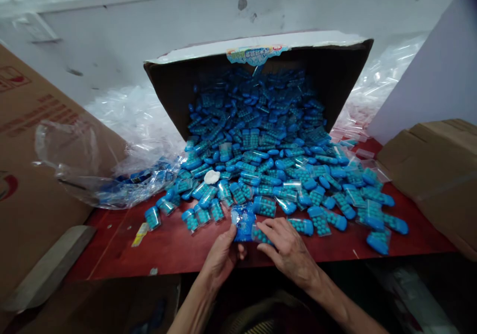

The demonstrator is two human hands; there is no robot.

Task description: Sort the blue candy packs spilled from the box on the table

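A cardboard carton (pixel 324 38) lies with its open side toward the person, a colourful sticker (pixel 257 54) on its top edge, and from its mouth a heap of small clear bottles with blue caps and blue-green beads (pixel 257 140) spreads forward over the red tabletop (pixel 167 254). In front of the carton, at the near edge of that heap, the left hand (pixel 225 249) grips a blue printed sachet (pixel 244 223), thumb on top and the other fingers curled beneath. Just to its right, also before the carton, the right hand (pixel 285 244) pinches one bead-filled bottle (pixel 260 234) between thumb and fingers, the bottle meeting the sachet's right edge; whether it has gone inside the sachet cannot be told. A white scrap (pixel 211 177) rests on the heap in front of the carton, left of its middle, and a yellow slip (pixel 140 234) lies on the tabletop forward and left of it. Left of the carton a clear plastic bag (pixel 70 150) holds more blue packets (pixel 137 180), with a printed brown box (pixel 37 125) farther left. Clear plastic pieces (pixel 137 110) are piled on both sides of the carton, and a plain brown box (pixel 428 165) stands to its right.
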